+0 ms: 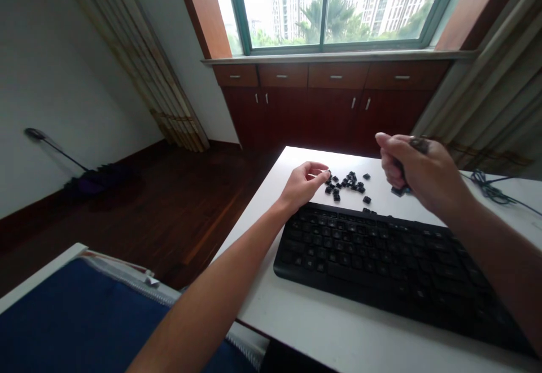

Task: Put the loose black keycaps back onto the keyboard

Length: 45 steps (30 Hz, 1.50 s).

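Observation:
My left hand point(302, 185) rests at the far left of the white table, thumb and fingertips pinched together at a small black keycap point(329, 174). Beside those fingertips lies a loose scatter of black keycaps point(350, 180). A black keyboard point(339, 249) sits in front of both hands, partly covered by my right forearm. Over the table's far side, my right hand point(417, 169) is closed in a fist. A dark rounded end point(419, 144) shows above the fist; the rest of the held object is hidden. Just below the fist is a small dark piece point(398, 191).
A coiled dark cable point(486, 187) lies at the right of the white table point(258, 299). At lower left stands a blue-covered, white-framed piece point(76, 316). Wooden cabinets point(292, 102) line the wall below the window. A dark umbrella point(101, 178) lies by the left wall.

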Each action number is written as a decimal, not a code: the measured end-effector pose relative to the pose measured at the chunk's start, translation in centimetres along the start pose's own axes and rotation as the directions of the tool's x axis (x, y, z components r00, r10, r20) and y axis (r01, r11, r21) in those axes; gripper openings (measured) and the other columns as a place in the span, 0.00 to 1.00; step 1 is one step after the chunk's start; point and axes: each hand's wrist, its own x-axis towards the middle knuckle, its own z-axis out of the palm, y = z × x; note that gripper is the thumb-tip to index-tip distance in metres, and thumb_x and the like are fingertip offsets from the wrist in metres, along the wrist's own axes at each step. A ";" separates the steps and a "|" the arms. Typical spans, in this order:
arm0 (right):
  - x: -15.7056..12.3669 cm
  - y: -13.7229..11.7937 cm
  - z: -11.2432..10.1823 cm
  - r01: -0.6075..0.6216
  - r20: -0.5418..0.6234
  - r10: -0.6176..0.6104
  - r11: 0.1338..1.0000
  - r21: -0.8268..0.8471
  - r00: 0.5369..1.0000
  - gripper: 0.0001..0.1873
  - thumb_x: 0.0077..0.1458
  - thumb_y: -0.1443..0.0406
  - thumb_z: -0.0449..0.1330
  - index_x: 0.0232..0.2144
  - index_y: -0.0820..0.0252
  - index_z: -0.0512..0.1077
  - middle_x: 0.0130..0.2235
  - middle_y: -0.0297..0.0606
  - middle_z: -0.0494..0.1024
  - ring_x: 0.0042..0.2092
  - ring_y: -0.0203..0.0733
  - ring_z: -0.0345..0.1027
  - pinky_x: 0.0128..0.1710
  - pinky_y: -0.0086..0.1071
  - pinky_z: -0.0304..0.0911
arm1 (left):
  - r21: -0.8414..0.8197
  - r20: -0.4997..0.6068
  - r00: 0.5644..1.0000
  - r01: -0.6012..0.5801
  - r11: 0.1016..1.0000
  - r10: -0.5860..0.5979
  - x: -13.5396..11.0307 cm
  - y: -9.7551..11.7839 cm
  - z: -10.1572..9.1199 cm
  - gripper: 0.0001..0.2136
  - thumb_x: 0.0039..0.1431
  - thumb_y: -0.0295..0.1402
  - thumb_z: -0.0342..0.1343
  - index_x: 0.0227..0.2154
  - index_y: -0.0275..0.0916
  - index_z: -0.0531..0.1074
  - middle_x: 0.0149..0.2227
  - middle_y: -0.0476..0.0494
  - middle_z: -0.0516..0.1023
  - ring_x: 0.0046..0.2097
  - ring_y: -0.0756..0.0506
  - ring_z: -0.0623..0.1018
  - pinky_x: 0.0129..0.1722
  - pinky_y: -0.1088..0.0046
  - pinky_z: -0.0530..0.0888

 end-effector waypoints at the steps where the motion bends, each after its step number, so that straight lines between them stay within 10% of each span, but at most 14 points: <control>1: 0.9 1.0 -0.6 -0.011 0.013 0.015 0.971 -0.240 1.000 0.22 0.63 0.49 0.54 0.24 0.56 0.70 0.18 0.31 0.65 0.19 0.34 0.57 0.18 0.31 0.53 | 0.062 0.005 0.999 -0.036 0.997 0.036 0.0 0.0 -0.1 0.15 0.59 0.38 0.59 0.45 0.34 0.74 0.40 0.41 0.78 0.39 0.48 0.76 0.39 0.73 0.72; 6: 2.6 6.5 -2.1 0.059 0.174 0.082 0.732 -0.679 0.981 0.20 0.59 0.50 0.57 0.35 0.57 0.79 0.30 0.40 0.81 0.28 0.43 0.72 0.27 0.34 0.61 | 0.495 0.126 0.962 -0.273 0.825 0.242 -0.5 -0.7 -0.2 0.10 0.60 0.35 0.57 0.42 0.39 0.76 0.42 0.42 0.77 0.40 0.45 0.76 0.45 0.66 0.73; 15: 1.5 9.7 -0.4 0.231 0.334 0.071 0.585 -0.777 0.940 0.22 0.61 0.54 0.55 0.54 0.50 0.75 0.47 0.44 0.80 0.42 0.49 0.74 0.38 0.36 0.65 | 0.652 0.317 0.919 -0.391 0.649 0.234 -0.5 -1.4 0.2 0.14 0.63 0.33 0.53 0.48 0.43 0.79 0.50 0.41 0.77 0.50 0.40 0.75 0.55 0.63 0.71; 30: 1.0 9.1 0.7 0.188 0.217 -0.048 0.699 -0.690 0.975 0.17 0.60 0.54 0.59 0.43 0.56 0.80 0.45 0.44 0.79 0.40 0.47 0.73 0.37 0.36 0.64 | 0.633 0.306 0.943 -0.303 0.713 0.129 0.9 -0.9 1.2 0.15 0.58 0.40 0.61 0.46 0.42 0.80 0.46 0.40 0.76 0.42 0.43 0.78 0.50 0.66 0.74; 35: 1.5 7.7 -0.5 -0.169 0.252 0.173 0.985 -0.036 0.952 0.21 0.58 0.52 0.60 0.44 0.60 0.78 0.40 0.43 0.80 0.26 0.34 0.63 0.21 0.29 0.58 | 0.602 0.271 0.956 -0.258 0.756 0.111 0.2 -0.4 1.2 0.11 0.58 0.39 0.61 0.40 0.42 0.82 0.42 0.42 0.79 0.37 0.45 0.79 0.42 0.69 0.75; 38: 1.6 7.1 -1.1 -0.452 0.355 0.307 0.755 0.475 0.883 0.15 0.55 0.59 0.62 0.41 0.61 0.79 0.41 0.43 0.78 0.24 0.30 0.55 0.16 0.25 0.50 | 0.581 0.261 0.959 -0.248 0.775 0.111 -0.1 -0.5 1.2 0.10 0.57 0.38 0.62 0.40 0.41 0.82 0.41 0.43 0.79 0.36 0.46 0.79 0.39 0.71 0.75; 45: 1.3 7.0 -1.6 -0.562 0.443 0.346 0.540 0.626 0.827 0.13 0.54 0.66 0.62 0.42 0.59 0.80 0.36 0.38 0.75 0.24 0.30 0.55 0.15 0.23 0.52 | 0.532 0.231 0.968 -0.212 0.819 0.101 -0.1 -0.6 1.3 0.10 0.56 0.37 0.64 0.39 0.40 0.82 0.40 0.42 0.79 0.35 0.47 0.79 0.39 0.71 0.76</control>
